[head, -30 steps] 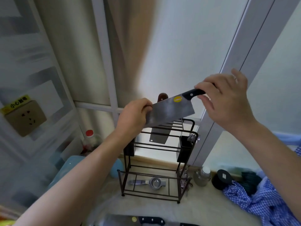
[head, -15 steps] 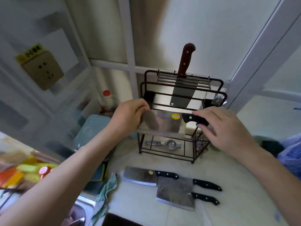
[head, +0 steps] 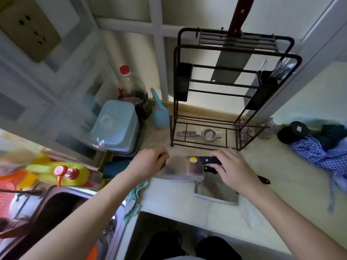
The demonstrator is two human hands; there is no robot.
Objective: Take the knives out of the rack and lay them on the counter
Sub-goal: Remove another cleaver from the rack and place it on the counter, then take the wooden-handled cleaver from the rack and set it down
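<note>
A steel cleaver with a yellow sticker and black handle is held flat, low over the pale counter, just in front of the dark wire rack. My left hand pinches the blade's far end; my right hand grips the handle. Beneath it lie other cleavers: one blade shows under my right hand, and a black handle tip pokes out to the right. One cleaver with a reddish-brown handle still stands in the rack's top slots.
A metal strainer lies on the rack's base. Forks stand in the rack's right holder. A blue spray bottle, a blue tub and a bottle stand left; a blue checked cloth lies right; a sink is lower left.
Both hands have brought the cleaver down from in front of the rack to just above the counter, over the knives lying there. The view has tilted downward.
</note>
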